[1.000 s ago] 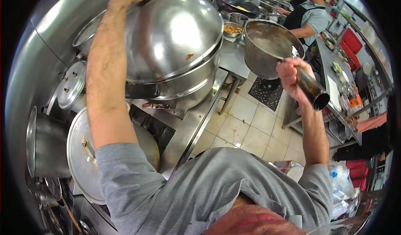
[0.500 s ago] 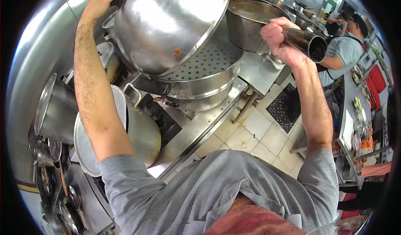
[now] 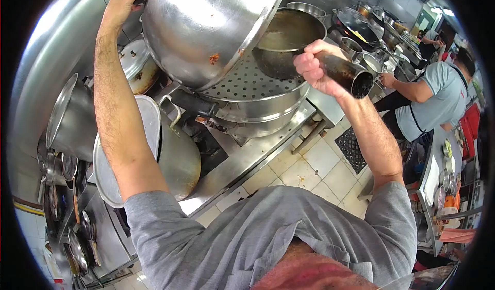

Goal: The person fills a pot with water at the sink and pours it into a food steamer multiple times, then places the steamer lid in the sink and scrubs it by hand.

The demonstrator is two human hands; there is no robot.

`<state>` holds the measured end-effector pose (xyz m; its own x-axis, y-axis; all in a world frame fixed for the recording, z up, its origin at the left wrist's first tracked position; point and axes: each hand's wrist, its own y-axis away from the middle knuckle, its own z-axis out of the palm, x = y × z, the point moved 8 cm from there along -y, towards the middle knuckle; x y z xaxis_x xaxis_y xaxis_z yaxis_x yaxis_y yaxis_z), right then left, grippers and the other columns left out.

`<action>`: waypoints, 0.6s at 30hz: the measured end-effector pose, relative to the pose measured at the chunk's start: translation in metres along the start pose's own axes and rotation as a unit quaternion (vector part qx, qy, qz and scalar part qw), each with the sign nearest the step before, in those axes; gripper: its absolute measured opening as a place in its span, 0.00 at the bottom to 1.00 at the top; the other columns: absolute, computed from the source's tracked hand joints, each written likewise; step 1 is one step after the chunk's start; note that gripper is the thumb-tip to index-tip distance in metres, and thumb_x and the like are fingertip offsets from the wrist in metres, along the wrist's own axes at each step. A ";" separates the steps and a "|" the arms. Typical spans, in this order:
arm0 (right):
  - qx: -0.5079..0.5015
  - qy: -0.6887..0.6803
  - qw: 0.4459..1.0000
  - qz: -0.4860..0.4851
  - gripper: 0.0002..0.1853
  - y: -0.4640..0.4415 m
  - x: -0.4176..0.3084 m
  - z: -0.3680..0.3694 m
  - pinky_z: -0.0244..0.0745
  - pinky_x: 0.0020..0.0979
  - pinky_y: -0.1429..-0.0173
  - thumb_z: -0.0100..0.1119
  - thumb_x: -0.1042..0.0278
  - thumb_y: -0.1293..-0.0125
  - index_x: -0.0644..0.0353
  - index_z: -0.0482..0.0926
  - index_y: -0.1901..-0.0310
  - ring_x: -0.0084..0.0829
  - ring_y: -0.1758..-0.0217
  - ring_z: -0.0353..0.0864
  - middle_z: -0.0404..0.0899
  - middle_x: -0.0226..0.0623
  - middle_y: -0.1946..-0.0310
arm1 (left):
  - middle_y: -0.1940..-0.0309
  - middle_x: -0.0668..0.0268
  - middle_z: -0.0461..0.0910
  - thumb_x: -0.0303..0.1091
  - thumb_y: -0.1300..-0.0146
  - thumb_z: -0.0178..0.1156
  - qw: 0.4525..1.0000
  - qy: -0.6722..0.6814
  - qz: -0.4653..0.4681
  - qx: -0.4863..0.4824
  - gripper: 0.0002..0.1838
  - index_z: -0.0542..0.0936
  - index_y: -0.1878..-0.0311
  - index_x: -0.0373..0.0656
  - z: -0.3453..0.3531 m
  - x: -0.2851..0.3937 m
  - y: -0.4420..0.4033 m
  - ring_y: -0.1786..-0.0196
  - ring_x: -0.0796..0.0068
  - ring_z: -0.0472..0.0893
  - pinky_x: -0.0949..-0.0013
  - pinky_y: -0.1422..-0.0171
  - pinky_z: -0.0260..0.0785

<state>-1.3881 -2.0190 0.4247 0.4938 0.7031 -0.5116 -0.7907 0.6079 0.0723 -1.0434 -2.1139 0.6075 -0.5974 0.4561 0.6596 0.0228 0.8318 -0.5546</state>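
Head view: perforated tray (image 3: 241, 81) shows between lid's rim (image 3: 250, 45) and pot (image 3: 276, 62).

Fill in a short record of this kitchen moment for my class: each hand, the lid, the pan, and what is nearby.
Left hand: on the domed metal lid, grip partly hidden
Right hand: closed around the saucepan's tubular handle
Lid: tilted, exposing part of a perforated steamer tray
Saucepan: over the tray's right side; contact unclear
Nearby: lidded stockpot; wok; co-worker at right
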 end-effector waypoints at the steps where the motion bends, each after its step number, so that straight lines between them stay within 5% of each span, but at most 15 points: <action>1: 0.012 0.008 1.000 0.008 0.11 -0.001 0.005 -0.003 0.71 0.20 0.77 0.48 0.71 0.45 0.62 0.68 0.83 0.22 0.80 0.69 0.69 0.33 0.80 | 0.52 0.72 0.75 0.49 0.41 0.54 1.000 0.005 0.005 0.004 0.20 0.76 0.48 0.50 0.000 -0.001 -0.001 0.47 0.79 0.70 0.69 0.45 0.63; 6: 0.008 0.013 0.998 0.064 0.10 -0.006 0.024 -0.013 0.68 0.20 0.78 0.47 0.71 0.45 0.62 0.68 0.82 0.21 0.80 0.68 0.68 0.31 0.80 | 0.51 0.73 0.74 0.48 0.40 0.54 0.999 0.012 0.022 0.024 0.19 0.76 0.49 0.50 0.003 0.011 0.010 0.45 0.80 0.68 0.69 0.45 0.62; 8: 0.007 0.020 0.997 0.080 0.09 -0.008 0.030 -0.016 0.67 0.20 0.78 0.47 0.70 0.45 0.61 0.67 0.81 0.21 0.80 0.68 0.68 0.30 0.80 | 0.70 0.69 0.78 0.36 0.43 0.53 0.997 0.008 -0.009 0.080 0.11 0.79 0.62 0.41 0.013 0.053 0.040 0.68 0.78 0.74 0.75 0.62 0.66; 18: 0.149 0.078 0.982 0.081 0.10 -0.004 0.035 -0.035 0.66 0.20 0.83 0.44 0.68 0.43 0.61 0.66 0.79 0.21 0.84 0.65 0.65 0.30 0.83 | 0.70 0.73 0.76 0.35 0.39 0.51 0.997 0.054 0.006 0.049 0.09 0.78 0.62 0.43 0.010 0.045 0.042 0.69 0.84 0.72 0.79 0.65 0.64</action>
<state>-1.3802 -2.0096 0.3767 0.2914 0.7484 -0.5958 -0.7010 0.5909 0.3993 -1.0774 -2.0614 0.6085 -0.5084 0.5018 0.6998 -0.0516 0.7934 -0.6065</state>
